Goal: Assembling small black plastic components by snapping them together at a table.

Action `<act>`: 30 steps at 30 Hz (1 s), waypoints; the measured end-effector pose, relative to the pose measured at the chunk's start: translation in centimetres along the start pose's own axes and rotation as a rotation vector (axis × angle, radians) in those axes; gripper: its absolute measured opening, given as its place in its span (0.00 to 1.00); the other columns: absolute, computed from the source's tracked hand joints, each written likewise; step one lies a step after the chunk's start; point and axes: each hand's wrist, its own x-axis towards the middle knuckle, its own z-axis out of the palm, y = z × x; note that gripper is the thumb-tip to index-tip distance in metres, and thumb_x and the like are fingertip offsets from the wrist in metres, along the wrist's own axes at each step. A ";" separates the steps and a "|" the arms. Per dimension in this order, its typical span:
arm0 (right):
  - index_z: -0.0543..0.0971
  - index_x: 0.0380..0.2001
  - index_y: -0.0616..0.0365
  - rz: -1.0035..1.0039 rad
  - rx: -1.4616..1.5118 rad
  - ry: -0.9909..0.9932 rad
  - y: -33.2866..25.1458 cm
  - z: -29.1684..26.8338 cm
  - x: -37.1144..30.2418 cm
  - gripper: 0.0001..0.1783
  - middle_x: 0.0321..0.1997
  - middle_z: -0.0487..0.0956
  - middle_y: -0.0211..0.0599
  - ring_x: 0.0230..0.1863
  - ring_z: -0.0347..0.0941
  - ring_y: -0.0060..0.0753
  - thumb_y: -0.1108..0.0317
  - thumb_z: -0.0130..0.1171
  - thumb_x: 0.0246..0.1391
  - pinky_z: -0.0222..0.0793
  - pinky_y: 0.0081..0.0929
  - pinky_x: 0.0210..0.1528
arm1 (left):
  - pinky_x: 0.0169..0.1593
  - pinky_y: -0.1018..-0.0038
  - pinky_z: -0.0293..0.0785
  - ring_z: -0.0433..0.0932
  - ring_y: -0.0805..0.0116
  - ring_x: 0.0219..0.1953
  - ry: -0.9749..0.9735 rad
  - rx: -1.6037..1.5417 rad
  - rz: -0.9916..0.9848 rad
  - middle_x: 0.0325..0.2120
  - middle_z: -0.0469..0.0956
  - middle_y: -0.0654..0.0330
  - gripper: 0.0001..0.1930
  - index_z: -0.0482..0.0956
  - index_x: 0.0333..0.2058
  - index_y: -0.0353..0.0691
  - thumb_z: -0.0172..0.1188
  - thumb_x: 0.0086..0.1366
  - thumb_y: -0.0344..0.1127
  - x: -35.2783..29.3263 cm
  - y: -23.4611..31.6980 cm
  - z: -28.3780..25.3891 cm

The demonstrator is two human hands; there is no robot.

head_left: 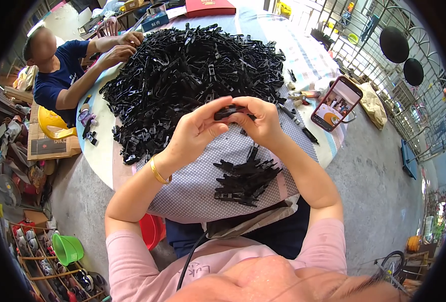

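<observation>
A small black plastic clip [225, 112] is held between my two hands above the near edge of a big heap. My left hand [195, 132] supports it from the left with fingers curled behind it. From the other side my right hand [261, 121] pinches it between thumb and fingers, which partly cover it. The big heap of black clips [182, 75] spreads over the far side of the round table. Close in front of me, below my hands, lies a smaller bunch of black clips [245, 182] on the dotted tablecloth [192, 194].
Across the left side, a person [64, 70] in a dark blue shirt handles clips at the heap's edge. A phone [336, 103] leans upright at the right, near pliers [304, 94]. A red box [210, 7] stands at the back. A green bucket [67, 249] sits at lower left.
</observation>
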 end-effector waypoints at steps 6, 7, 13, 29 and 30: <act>0.76 0.38 0.68 -0.026 0.020 0.030 0.1 0.5 0.0 0.16 0.35 0.78 0.44 0.33 0.77 0.29 0.71 0.63 0.45 0.73 0.21 0.34 | 0.47 0.82 0.70 0.73 0.76 0.43 0.061 0.044 -0.075 0.42 0.74 0.57 0.24 0.62 0.55 0.32 0.50 0.59 0.18 0.5 0.0 -0.5; 0.76 0.39 0.68 -0.031 0.021 0.042 -0.1 0.7 0.0 0.17 0.35 0.79 0.44 0.33 0.77 0.29 0.70 0.63 0.46 0.73 0.21 0.34 | 0.47 0.82 0.70 0.73 0.76 0.42 0.089 0.024 -0.057 0.42 0.75 0.57 0.24 0.62 0.55 0.32 0.50 0.59 0.18 0.5 -0.1 -0.6; 0.78 0.36 0.67 0.358 0.165 -0.086 -0.8 -0.5 0.1 0.15 0.33 0.79 0.40 0.34 0.75 0.23 0.67 0.64 0.46 0.72 0.17 0.33 | 0.47 0.74 0.74 0.75 0.70 0.42 0.058 -0.155 -0.223 0.42 0.74 0.54 0.20 0.62 0.54 0.31 0.48 0.62 0.23 0.6 -0.1 -0.6; 0.81 0.32 0.55 0.107 -0.678 0.070 7.1 -5.5 1.0 0.10 0.33 0.78 0.37 0.39 0.71 0.41 0.66 0.58 0.45 0.67 0.33 0.44 | 0.32 0.77 0.70 0.74 0.74 0.28 -0.463 0.455 -0.360 0.29 0.77 0.60 0.09 0.79 0.30 0.34 0.57 0.58 0.35 0.6 -1.2 1.1; 0.81 0.32 0.54 0.130 -0.759 0.044 7.2 -5.3 0.9 0.11 0.33 0.78 0.36 0.40 0.71 0.41 0.64 0.59 0.44 0.67 0.33 0.44 | 0.29 0.77 0.70 0.72 0.75 0.23 -0.383 0.567 -0.447 0.23 0.77 0.59 0.11 0.78 0.30 0.33 0.58 0.58 0.37 1.2 -1.5 1.3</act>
